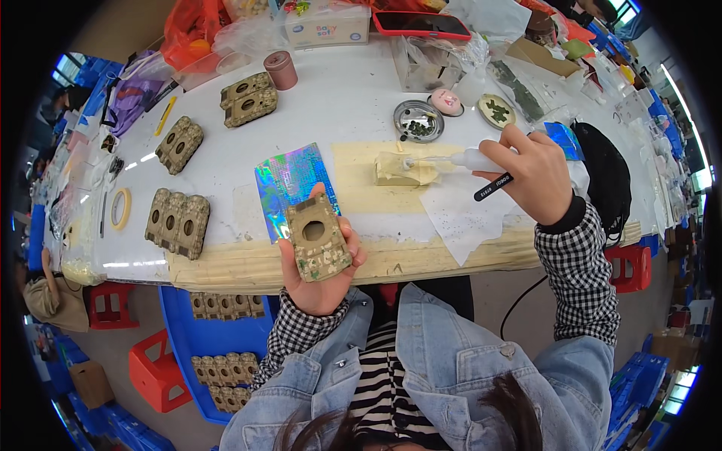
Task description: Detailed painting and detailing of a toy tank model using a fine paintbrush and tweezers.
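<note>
My left hand (pixel 316 295) is closed round a camouflage-painted model tank hull (pixel 329 255) with a round hole in its top, held above the table's front edge. Behind the hull lies a shiny holographic sheet (pixel 289 177). A small white squeeze bottle (pixel 474 158) with a thin nozzle is pinched in my right hand (pixel 538 180). That same hand also keeps hold of black tweezers (pixel 492 187), pointing down to the left. The bottle's nozzle reaches over a block wrapped in yellowish tape (pixel 398 179); I cannot tell whether they touch.
More camouflaged hulls (pixel 177 222) stand at the left, others on a blue tray (pixel 180 316) below the table. Small dishes (pixel 419 121) hold tiny dark green parts. Farther back are a pink cylinder (pixel 280 71), a red-cased phone (pixel 421 25) and a clear box (pixel 425 68).
</note>
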### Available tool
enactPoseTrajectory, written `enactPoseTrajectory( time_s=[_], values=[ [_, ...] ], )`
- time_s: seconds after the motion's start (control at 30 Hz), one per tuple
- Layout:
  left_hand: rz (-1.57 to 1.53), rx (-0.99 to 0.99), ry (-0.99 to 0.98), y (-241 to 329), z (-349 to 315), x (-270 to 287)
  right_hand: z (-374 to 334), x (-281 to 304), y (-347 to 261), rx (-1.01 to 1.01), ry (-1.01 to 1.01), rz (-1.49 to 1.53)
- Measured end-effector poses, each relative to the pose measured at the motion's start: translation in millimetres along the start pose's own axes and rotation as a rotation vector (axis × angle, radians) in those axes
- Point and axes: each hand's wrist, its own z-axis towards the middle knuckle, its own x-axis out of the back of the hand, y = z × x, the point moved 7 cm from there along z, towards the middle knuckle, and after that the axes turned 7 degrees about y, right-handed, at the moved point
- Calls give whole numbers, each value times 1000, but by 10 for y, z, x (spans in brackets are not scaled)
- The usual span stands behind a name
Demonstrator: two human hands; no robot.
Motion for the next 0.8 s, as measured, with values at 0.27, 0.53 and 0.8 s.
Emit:
enactPoseTrajectory(
  time_s=[0.27,0.53,0.8],
  values=[
    [67,14,47,1,-10,-2,16,7,-11,15,8,-8],
    [-2,0,-20,6,-12,3,38,5,-18,10,-21,-18],
    [-19,0,-20,2,-7,-2,41,6,-22,12,-33,-18]
  ],
)
